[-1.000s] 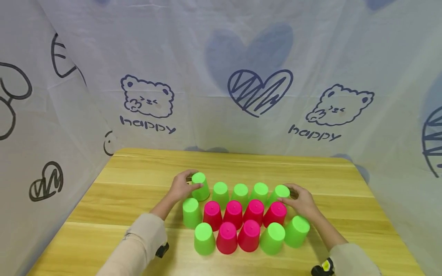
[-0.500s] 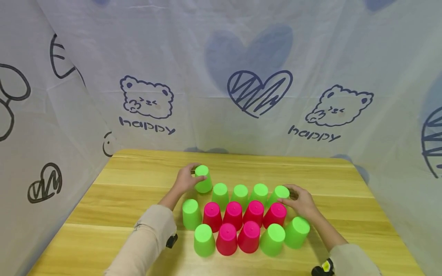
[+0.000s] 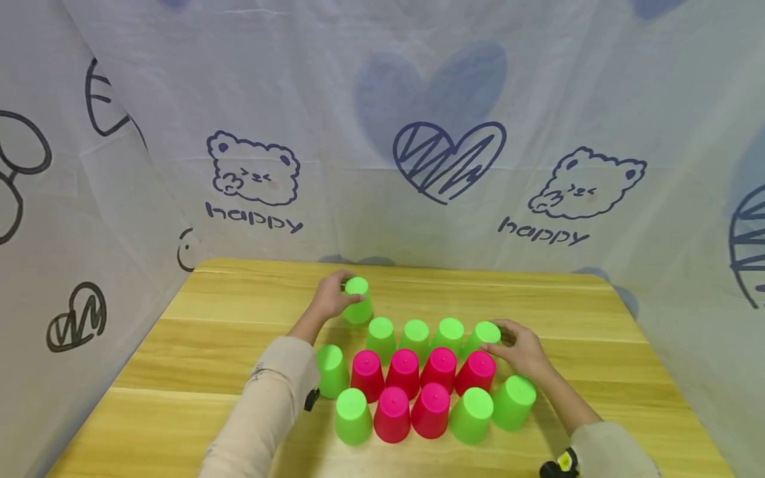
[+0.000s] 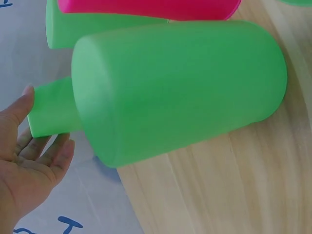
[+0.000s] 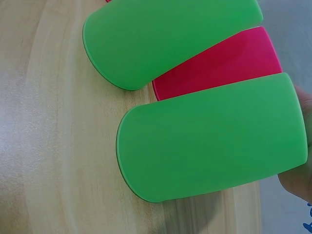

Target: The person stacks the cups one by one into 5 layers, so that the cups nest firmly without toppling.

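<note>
Each hand on an upturned green cup

The left hand (image 3: 331, 297) grasps a green plastic cup (image 3: 356, 305), thumb on its near side, toward the surface's far edge and left of its middle. The right hand (image 3: 521, 348) grasps the right-end cup (image 3: 483, 335) of the back green row, on the side toward the surface's right edge. Pink cups (image 3: 441, 368) stand just in front of that row on the wooden table (image 3: 239, 299).

Good handling would likely mean a light pinch near the closed end, the left cup's rim level and its wall clear of the row's left-end cup (image 3: 381, 337). The right hand would do best to grip gently, since a nudge could shift the closely set neighbours.

Whether the left cup's rim touches the surface cannot be told. Pink cups cover the back row's lower parts. In the left wrist view a foreground green cup (image 4: 185, 92) hides the held cup's lower end; in the right, another green cup (image 5: 212, 139) hides most of the hand. The surface's near edge is cut off.
</note>
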Demonstrator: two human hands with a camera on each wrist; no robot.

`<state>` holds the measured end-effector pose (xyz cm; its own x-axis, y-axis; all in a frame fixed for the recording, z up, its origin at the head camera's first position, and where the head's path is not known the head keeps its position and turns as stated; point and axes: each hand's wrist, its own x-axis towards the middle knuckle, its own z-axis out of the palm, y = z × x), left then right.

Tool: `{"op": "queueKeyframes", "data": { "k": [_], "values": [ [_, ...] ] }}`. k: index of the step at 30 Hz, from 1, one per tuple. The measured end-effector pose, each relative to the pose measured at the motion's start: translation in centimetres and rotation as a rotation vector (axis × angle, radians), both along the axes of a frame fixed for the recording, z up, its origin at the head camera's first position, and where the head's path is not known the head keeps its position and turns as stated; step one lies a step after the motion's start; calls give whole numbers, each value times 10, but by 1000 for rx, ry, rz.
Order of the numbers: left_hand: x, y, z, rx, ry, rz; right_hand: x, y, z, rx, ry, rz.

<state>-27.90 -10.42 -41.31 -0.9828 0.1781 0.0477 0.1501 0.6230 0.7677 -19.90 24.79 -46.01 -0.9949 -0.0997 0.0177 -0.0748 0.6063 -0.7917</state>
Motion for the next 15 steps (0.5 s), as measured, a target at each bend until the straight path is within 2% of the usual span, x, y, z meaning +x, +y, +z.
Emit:
{"op": "queueKeyframes", "data": {
  "k": [6,7,10,12,13,15],
  "values": [
    [-3,3,-1,-27,-10,-22,0,1,-1,-20,-13,-4],
    [-5,3,-2,-27,-17,-23,0,1,-2,-25,-15,-4],
    [-14,1,-17,-40,-4,-45,0,1,-2,-28,-12,1],
    [-35,-4,-48,-60,45,-76,0,0,-2,-29,-12,0],
    [-48,-7,-67,-79,77,-86,1,0,-2,-26,-10,0],
    [-72,-12,-100,-111,119,-109,0,0,-1,-26,-11,-2]
  ]
}}
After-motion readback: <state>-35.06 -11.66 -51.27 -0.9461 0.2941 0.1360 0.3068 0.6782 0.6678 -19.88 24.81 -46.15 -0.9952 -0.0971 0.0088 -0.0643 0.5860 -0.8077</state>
